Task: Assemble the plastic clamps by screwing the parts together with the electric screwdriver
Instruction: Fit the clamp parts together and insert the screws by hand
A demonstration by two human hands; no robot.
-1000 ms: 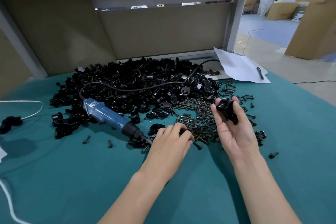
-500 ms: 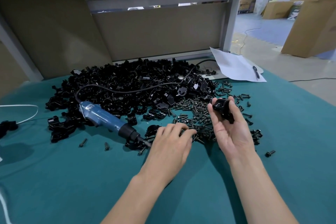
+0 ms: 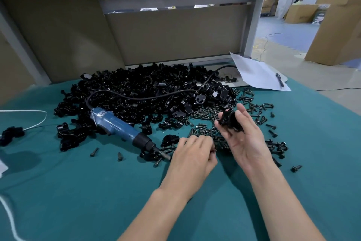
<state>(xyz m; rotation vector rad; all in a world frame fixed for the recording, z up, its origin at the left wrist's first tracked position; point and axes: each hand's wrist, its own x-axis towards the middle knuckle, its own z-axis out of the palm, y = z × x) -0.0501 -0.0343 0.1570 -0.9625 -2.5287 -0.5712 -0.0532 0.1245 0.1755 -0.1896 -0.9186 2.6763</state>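
The right hand is raised palm-up over the scattered screws, its grip pinching a black clamp between thumb and fingers. The left hand rests knuckles-up on the green bench at the near edge of the screws, fingers curled (whether they pinch a screw, I cannot tell). The blue electric screwdriver lies just left of it, beside the pile of clamp parts.

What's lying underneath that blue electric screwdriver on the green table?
The blue electric screwdriver rests on black plastic clamp parts at its rear; its tip lies over one black clamp piece and loose screws. What is directly beneath its body is covered.
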